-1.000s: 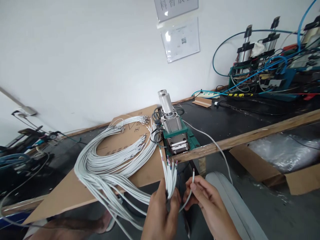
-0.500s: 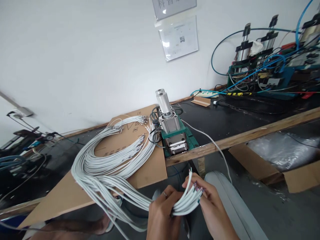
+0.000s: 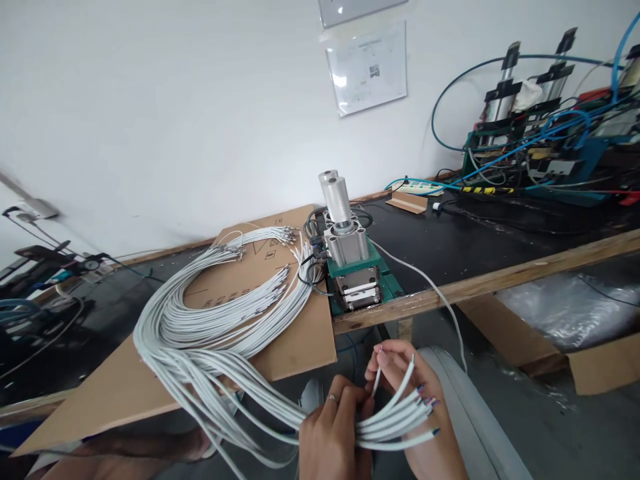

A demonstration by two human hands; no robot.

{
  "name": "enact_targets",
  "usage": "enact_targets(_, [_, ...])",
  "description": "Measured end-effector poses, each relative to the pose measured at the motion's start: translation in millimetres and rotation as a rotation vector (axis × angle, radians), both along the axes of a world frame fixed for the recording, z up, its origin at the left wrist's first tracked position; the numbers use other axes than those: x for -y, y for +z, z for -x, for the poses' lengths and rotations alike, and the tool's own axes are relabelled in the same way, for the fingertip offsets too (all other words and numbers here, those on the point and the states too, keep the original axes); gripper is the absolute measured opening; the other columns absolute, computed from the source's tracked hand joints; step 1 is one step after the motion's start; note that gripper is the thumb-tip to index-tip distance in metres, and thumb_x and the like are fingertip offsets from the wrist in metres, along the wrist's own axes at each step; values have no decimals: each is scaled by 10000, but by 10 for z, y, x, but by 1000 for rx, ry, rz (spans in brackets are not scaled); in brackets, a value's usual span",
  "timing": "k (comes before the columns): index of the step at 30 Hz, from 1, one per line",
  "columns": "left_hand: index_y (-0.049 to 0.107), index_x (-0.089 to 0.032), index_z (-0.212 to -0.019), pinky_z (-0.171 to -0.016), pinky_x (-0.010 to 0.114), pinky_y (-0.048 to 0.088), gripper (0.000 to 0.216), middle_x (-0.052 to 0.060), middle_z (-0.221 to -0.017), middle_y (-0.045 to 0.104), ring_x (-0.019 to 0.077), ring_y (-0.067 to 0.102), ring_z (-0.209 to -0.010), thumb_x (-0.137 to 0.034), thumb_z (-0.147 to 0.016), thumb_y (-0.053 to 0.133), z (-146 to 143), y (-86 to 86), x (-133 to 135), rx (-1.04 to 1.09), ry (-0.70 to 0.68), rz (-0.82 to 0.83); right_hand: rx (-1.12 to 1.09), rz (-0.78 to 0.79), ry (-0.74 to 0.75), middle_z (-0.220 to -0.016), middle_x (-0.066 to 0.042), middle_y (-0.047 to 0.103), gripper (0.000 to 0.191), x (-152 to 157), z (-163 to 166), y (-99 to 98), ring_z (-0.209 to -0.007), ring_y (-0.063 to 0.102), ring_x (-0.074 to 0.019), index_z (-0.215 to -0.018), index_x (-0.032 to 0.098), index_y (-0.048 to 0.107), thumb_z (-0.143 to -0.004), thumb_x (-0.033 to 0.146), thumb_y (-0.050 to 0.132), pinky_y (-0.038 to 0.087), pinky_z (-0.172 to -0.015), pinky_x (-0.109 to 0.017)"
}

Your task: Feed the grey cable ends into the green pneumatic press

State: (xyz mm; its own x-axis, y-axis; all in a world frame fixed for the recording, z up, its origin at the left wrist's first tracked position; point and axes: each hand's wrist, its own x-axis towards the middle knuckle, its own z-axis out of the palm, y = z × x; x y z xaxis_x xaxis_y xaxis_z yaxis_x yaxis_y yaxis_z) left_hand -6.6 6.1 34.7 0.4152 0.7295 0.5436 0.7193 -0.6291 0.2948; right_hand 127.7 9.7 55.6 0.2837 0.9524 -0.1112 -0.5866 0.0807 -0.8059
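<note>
The left hand is gripping a bundle of white cables, whose coloured-wire ends are fanning out in front of the right wrist, while the right hand is pinching a single cable end between thumb and fingers. The bundle is stretching from the bench's near side, joining a big curl of cables that is lying on cardboard; printed symbols are showing there, the lettering too faint for me to read. Beyond, a green-based machine is standing on the bench. On the wall, a sheet is displaying a square code and illegibly small print.
</note>
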Motion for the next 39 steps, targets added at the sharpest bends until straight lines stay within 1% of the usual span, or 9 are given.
enact_targets(6, [520,-266,-936,-500,243,438,175,-11,-816,639,149,656,-544,-111,-946,439,1,-94,6,-41,27,-21,-50,-36,10,-641,35,615,268,-78,10,-93,-555,553,-125,-790,216,648,-793,430,810,435,-518,-235])
enact_targets(12, [516,-267,-920,-481,244,409,191,-14,-779,624,139,633,-503,-114,-926,402,-25,-123,5,19,37,-55,-154,-46,45,-570,65,562,253,-120,31,-119,-477,501,-97,-779,222,618,-809,404,791,403,-473,-211])
enact_targets(17, [510,-275,-934,-501,239,420,197,-21,-795,631,137,654,-542,-118,-922,391,-45,-73,7,86,0,-6,-199,-69,53,-526,81,484,268,-88,46,-128,-450,443,-84,-734,221,596,-817,396,781,356,-445,-194])
enact_targets(21, [526,-271,-926,-524,236,435,184,-6,-813,646,145,663,-573,-140,-929,397,-44,-37,15,127,6,35,-98,-66,26,-537,75,452,287,-66,38,-136,-470,409,-90,-694,217,600,-813,407,780,341,-458,-211])
enact_targets(24, [549,-263,-967,-550,236,448,177,5,-829,640,157,673,-620,-149,-873,451,-58,39,24,171,9,90,-6,-60,12,-572,67,461,258,-43,44,-149,-497,406,-105,-708,228,624,-805,399,791,333,-472,-228])
enact_targets(27, [574,-255,-1031,-578,232,452,248,16,-865,649,164,686,-693,-134,-832,488,-94,153,26,269,-2,138,6,-77,8,-636,52,503,263,6,61,-166,-540,421,-119,-695,235,616,-758,383,824,335,-492,-234])
enact_targets(30, [575,-246,-994,-626,236,460,231,22,-874,661,165,686,-739,-99,-833,497,-123,239,17,321,0,171,15,-52,17,-650,41,521,281,78,71,-157,-571,444,-140,-660,239,605,-703,373,848,374,-525,-246])
enact_targets(34, [599,-235,-983,-648,243,460,261,20,-866,659,170,673,-748,-84,-787,515,-113,273,-9,363,-31,201,63,-2,117,-591,37,522,330,169,55,-98,-546,455,-160,-608,244,578,-670,403,859,383,-524,-268])
enact_targets(39, [607,-221,-817,-630,231,420,131,-2,-781,642,148,605,-682,-107,-803,545,-88,333,-29,407,-74,318,103,49,112,-544,40,522,355,211,49,-50,-524,477,-151,-580,238,589,-658,423,881,396,-518,-248])
